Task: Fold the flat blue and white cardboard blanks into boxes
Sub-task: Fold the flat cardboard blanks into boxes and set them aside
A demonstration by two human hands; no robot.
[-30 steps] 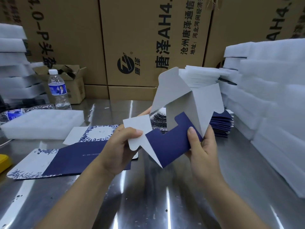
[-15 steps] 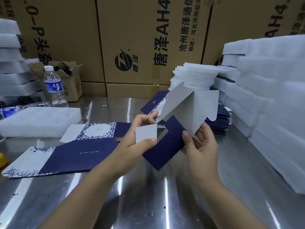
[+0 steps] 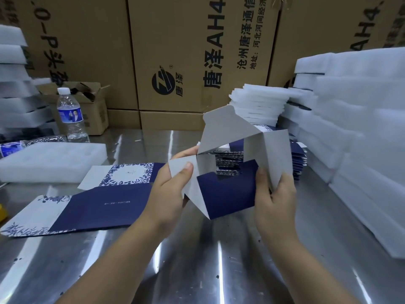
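Observation:
I hold a half-opened blue and white box blank above the steel table, its open end toward me with the grey inside showing. My left hand pinches a grey side flap, thumb on top of it. My right hand grips the right wall, thumb on the blue front flap. One grey flap stands up at the top. Two flat blanks lie on the table to the left. A stack of flat blanks sits behind the box, partly hidden.
White foam sheets are piled high along the right and at the far left. A foam tray and a water bottle stand at the left. Large cardboard cartons wall off the back. The steel table is bare below my hands.
The box tube has opened wider and now faces me. My left thumb has shifted along the side flap, and my right thumb stays on the blue flap.

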